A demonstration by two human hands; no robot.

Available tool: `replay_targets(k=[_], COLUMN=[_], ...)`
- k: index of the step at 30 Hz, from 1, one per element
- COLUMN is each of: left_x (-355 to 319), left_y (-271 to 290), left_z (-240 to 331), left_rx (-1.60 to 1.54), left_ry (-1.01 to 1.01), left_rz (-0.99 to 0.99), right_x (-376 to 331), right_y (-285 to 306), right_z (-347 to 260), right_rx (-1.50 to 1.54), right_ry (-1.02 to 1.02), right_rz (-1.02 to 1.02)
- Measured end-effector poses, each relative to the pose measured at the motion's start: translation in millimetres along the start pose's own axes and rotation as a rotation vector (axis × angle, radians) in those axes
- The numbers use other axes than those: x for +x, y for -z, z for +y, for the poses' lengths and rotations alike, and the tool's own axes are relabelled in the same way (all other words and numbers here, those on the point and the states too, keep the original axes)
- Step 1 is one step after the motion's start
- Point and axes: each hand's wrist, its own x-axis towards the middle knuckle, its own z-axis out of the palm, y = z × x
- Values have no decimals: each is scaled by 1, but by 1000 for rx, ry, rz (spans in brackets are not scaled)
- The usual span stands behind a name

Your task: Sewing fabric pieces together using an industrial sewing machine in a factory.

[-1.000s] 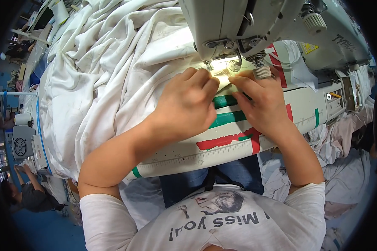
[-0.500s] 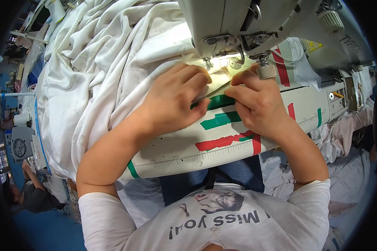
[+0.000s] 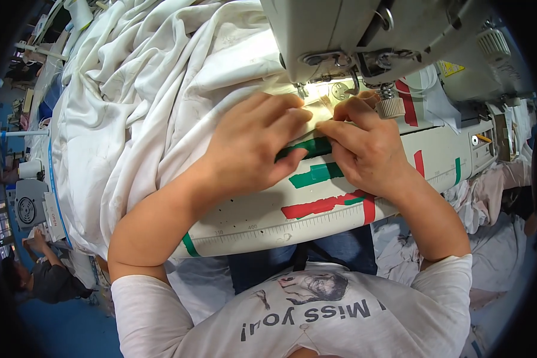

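White fabric point(image 3: 140, 95) lies in heavy folds over the left of the sewing machine bed and runs under the lit needle area. My left hand point(image 3: 258, 140) rests on the fabric just left of the needle, its fingers extended and its thumb apart, pointing right. Opposite it, my right hand point(image 3: 369, 146) has its fingers curled and its thumb and forefinger pinched at the fabric's edge in front of the presser foot point(image 3: 303, 91). Over both hands stands the sewing machine head point(image 3: 316, 36). The fingertips partly hide the edge they work on.
Green tape point(image 3: 316, 174) and red tape point(image 3: 322, 206) mark the machine bed point(image 3: 262, 232), which has a ruler scale along its front edge. A grey box with a fan grille point(image 3: 31, 206) stands at left. Another person point(image 3: 51, 277) sits beyond it. Pale cloth point(image 3: 495, 250) lies heaped at lower right.
My fingertips have drawn a little closer together near the presser foot. The machine appears shifted slightly right in the picture. The fabric folds look much the same.
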Motion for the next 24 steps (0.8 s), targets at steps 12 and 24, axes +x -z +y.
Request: replay_targets(k=[12, 24], left_x=[-9, -4], left_y=[-9, 2], left_z=[-9, -22], left_rx=[20, -62], left_ry=[-69, -82], left_rz=[-3, -114], right_x=[-2, -2], right_y=[-5, -5], right_z=[2, 0], right_rx=[-90, -179], right_ry=[10, 28], right_rz=[16, -10])
